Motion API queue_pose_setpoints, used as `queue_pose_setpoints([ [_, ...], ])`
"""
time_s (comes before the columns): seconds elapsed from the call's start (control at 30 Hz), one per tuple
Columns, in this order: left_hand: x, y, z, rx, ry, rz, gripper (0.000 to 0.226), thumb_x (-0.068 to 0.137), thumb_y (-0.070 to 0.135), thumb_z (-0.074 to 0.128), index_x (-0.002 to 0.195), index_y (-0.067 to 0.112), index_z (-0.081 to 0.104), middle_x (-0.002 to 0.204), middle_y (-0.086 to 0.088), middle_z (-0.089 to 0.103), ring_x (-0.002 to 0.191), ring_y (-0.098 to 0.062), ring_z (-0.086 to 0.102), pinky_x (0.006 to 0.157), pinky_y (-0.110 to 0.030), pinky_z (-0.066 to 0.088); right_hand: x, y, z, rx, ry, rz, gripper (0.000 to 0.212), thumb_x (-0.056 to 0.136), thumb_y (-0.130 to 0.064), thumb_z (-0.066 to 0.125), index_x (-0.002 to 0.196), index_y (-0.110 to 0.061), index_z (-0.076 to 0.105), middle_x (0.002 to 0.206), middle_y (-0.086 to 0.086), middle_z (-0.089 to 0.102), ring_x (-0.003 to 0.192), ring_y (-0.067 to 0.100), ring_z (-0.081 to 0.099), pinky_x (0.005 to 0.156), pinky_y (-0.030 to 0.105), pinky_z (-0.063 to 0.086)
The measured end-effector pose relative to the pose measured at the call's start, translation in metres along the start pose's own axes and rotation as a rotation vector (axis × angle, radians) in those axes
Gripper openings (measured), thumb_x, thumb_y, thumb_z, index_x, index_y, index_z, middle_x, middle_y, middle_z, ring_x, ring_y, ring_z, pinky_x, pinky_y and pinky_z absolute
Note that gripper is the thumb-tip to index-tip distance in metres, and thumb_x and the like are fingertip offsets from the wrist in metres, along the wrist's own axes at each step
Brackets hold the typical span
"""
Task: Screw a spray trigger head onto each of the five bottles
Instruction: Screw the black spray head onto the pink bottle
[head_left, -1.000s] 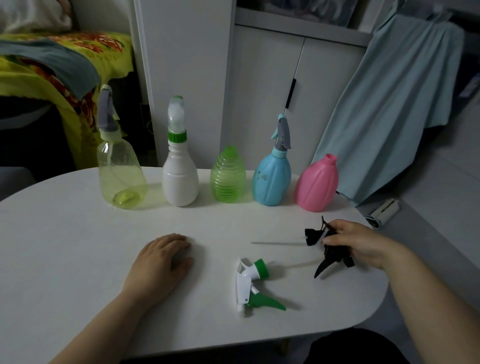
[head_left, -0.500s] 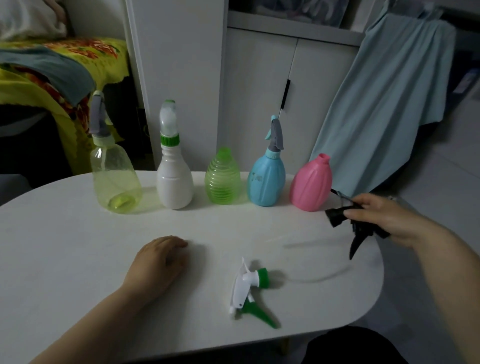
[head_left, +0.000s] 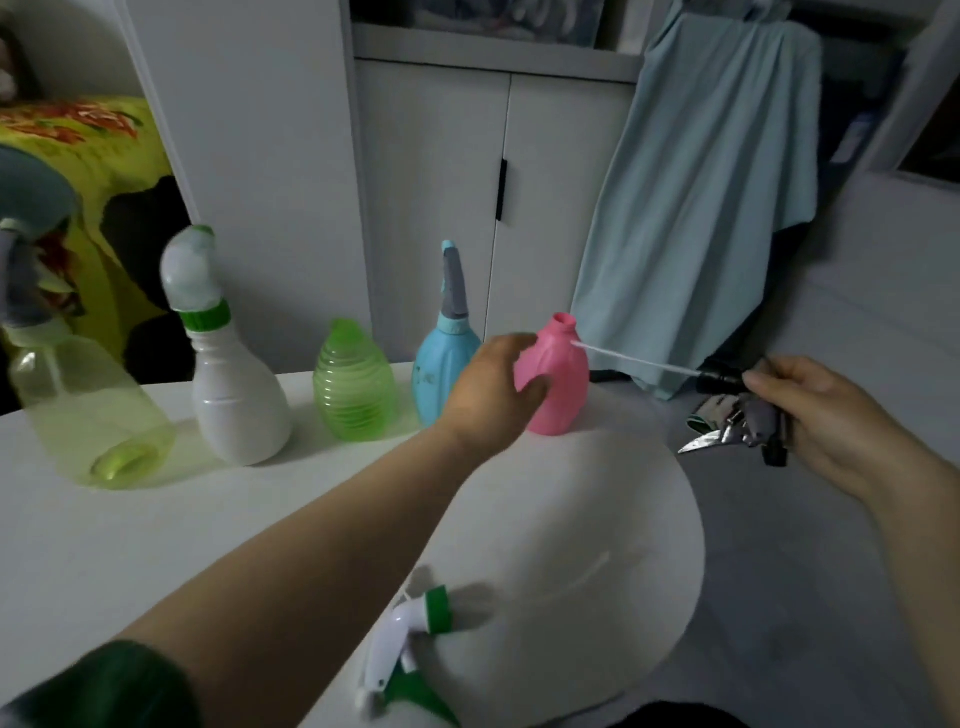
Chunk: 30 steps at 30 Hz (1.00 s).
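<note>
On the white table (head_left: 78, 545), the left hand (head_left: 485, 389) wraps the pink bottle (head_left: 556, 384), last in the row beside the blue bottle (head_left: 441, 374). To the pink bottle's right, off the table edge, the right hand (head_left: 821, 415) is closed around the black trigger head (head_left: 748, 415), its dip tube (head_left: 634, 362) reaching toward the bottle's mouth. That thin tube could flex, miss the narrow opening, and nudge the bottle over.

no legible text or labels anywhere

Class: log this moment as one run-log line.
left hand grips pink bottle | right hand holds black trigger head | tube tip near neck
</note>
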<state>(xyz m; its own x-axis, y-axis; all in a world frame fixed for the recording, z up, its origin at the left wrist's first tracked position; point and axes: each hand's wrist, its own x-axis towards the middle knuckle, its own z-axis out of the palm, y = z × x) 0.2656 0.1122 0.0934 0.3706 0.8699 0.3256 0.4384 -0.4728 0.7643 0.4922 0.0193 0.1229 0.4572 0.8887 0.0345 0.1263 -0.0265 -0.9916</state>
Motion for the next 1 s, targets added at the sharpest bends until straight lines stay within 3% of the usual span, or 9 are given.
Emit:
queue_pose_setpoints([
  [0.17,0.043,-0.011,0.03,-0.029,0.005,-0.139,0.064,0.079,0.016,0.06,0.133,0.007,0.027,0.142,-0.014,0.035,0.127,-0.026,0.038,0.103,-0.031,0.03,0.008,0.004,-0.019,0.066,0.037,0.008,0.017,0.085,-0.004,0.047,0.072,-0.014,0.052,0.038,-0.005,0.06,0.037,-0.001,0.055,0.04,0.009,0.045],
  [0.23,0.052,-0.015,0.038,-0.035,-0.021,-0.168,0.075,0.075,0.02,0.066,0.135,0.007,0.022,0.144,-0.014,0.031,0.13,-0.027,0.033,0.106,-0.033,0.027,0.011,0.008,-0.025,0.069,0.044,0.0,0.017,0.085,-0.003,0.048,0.074,-0.015,0.053,0.048,0.0,0.061,0.039,-0.002,0.055,0.042,0.008,0.045],
  [0.33,0.064,-0.017,0.049,-0.02,-0.084,-0.199,0.092,0.065,0.025,0.075,0.136,0.009,0.019,0.143,-0.015,0.031,0.13,-0.03,0.032,0.108,-0.041,0.028,0.014,0.013,-0.032,0.076,0.047,-0.014,0.017,0.084,-0.002,0.049,0.08,-0.017,0.054,0.069,0.008,0.053,0.042,-0.002,0.057,0.041,0.009,0.044],
  [0.47,0.071,-0.022,0.059,-0.014,-0.109,-0.242,0.102,0.062,0.025,0.077,0.138,0.014,0.01,0.141,-0.012,0.037,0.126,-0.034,0.038,0.105,-0.048,0.032,0.016,0.017,-0.036,0.034,0.03,-0.039,0.021,0.082,0.0,0.05,0.083,-0.02,0.057,0.071,0.008,0.06,0.049,0.0,0.062,0.047,0.01,0.049],
  [0.63,0.065,-0.027,0.061,-0.06,-0.051,-0.237,0.091,0.061,0.024,0.077,0.132,0.014,0.021,0.13,-0.01,0.048,0.116,-0.034,0.048,0.1,-0.045,0.04,0.018,0.014,-0.032,0.028,0.017,-0.078,0.021,0.081,0.001,0.05,0.083,-0.019,0.058,0.053,-0.01,0.069,0.053,0.003,0.064,0.053,0.011,0.052],
  [0.8,0.04,-0.024,0.049,-0.04,-0.095,-0.183,0.08,0.057,0.028,0.079,0.119,0.014,0.032,0.101,-0.001,0.049,0.103,-0.031,0.054,0.091,-0.043,0.047,0.012,0.003,-0.022,0.051,-0.016,-0.118,0.022,0.081,0.003,0.049,0.081,-0.018,0.057,0.053,-0.011,0.068,0.051,0.002,0.063,0.053,0.012,0.051],
  [1.0,-0.012,-0.027,0.017,-0.012,-0.103,-0.148,0.073,0.055,0.028,0.079,0.114,0.018,0.037,0.096,0.003,0.048,0.097,-0.028,0.053,0.086,-0.04,0.047,-0.007,-0.018,-0.008,0.032,-0.074,-0.158,0.022,0.08,0.0,0.051,0.082,-0.02,0.058,0.056,-0.01,0.07,0.053,0.004,0.064,0.054,0.013,0.052],
])
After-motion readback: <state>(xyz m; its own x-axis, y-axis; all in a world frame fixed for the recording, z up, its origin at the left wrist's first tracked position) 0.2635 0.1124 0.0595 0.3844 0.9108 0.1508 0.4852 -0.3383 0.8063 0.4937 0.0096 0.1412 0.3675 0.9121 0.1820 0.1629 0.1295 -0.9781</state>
